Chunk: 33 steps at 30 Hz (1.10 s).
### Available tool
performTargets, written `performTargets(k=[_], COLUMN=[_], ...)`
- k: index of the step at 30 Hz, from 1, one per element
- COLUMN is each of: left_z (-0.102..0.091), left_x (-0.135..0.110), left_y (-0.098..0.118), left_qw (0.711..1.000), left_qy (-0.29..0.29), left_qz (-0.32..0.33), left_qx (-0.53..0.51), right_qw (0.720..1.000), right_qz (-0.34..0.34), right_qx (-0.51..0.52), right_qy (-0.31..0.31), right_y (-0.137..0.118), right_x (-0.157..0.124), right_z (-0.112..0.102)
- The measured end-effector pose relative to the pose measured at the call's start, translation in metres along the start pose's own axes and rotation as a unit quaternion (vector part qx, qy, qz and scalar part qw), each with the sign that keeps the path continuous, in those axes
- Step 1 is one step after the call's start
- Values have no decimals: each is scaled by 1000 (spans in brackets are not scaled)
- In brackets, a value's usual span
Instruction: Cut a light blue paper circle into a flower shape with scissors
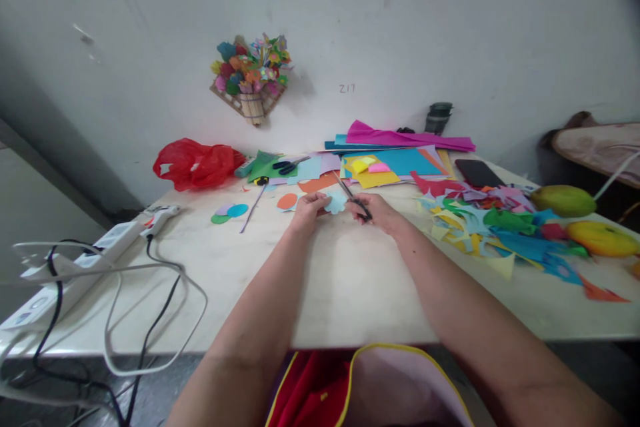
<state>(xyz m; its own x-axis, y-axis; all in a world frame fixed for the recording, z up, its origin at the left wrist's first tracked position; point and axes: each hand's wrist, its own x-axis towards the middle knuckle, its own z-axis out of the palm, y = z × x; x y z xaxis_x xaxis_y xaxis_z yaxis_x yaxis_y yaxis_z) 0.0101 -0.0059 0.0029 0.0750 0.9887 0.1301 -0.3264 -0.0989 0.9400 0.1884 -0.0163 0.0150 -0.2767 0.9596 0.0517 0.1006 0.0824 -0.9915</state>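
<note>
My left hand [309, 207] pinches a small light-blue paper cutout [336, 201] with a scalloped edge, held just above the white table [350, 280]. My right hand [376, 209] is closed round the handles of a pair of scissors [350, 195], whose blades point up and left and touch the right side of the cutout. Both hands meet over the middle of the table, just in front of a spread of coloured paper sheets [385, 163].
Paper scraps [490, 227] lie heaped at the right, beside two mangoes [563, 200] and a black phone [477, 173]. Paper circles [230, 212], a second pair of scissors [286, 166] and a red plastic bag [195, 163] are at the left. A power strip [95, 253] with cables sits far left.
</note>
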Motion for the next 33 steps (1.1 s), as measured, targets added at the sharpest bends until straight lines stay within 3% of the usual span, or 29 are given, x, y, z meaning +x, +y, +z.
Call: performTargets(k=[10,19,29,33], left_z=[0,2,4,5], left_x=[-2,-3,-2,1], left_y=[0,-1,-3,-2], left_qw=[998,998,996,995], left_qy=[-53,-44,-83,-56], left_qz=[-25,-26,-31,-58], left_qx=[27,24,-21,-55], right_qw=[995,994,994,993], right_qz=[-33,8,15,8], right_qx=[89,89,100,102], right_qy=[35,58,47,59], right_y=[1,-1,4,6], right_x=[3,2,6,8], right_z=[-2,3,2,2])
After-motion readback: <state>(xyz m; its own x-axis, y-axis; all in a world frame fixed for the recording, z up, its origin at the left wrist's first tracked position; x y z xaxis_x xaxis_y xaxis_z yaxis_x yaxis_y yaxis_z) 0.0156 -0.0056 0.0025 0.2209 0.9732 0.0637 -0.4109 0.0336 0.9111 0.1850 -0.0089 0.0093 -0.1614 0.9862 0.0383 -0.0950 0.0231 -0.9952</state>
